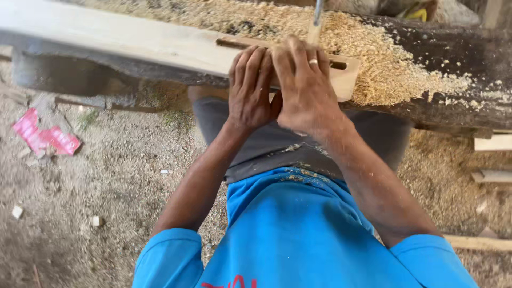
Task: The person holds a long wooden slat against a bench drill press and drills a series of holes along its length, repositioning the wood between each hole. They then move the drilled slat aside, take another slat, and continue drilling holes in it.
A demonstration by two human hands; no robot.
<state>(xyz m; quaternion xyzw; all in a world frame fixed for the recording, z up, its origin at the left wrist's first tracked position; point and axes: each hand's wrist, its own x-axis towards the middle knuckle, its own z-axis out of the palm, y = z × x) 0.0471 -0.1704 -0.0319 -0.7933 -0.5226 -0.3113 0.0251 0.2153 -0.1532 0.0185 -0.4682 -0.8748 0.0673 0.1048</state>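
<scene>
Plank (160, 45) — both hands (280, 85) pressed flat.

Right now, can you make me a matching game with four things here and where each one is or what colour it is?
Things:
1. wooden plank
2. sawdust
3. red wrapper
4. ring

Places or colours:
A. on a finger of the right hand
B. lying on the ground at the left
C. pale, under both hands, with a slot cut in it
D. heaped on the dark bench

Pairs: 1-C, 2-D, 3-B, 4-A
</scene>
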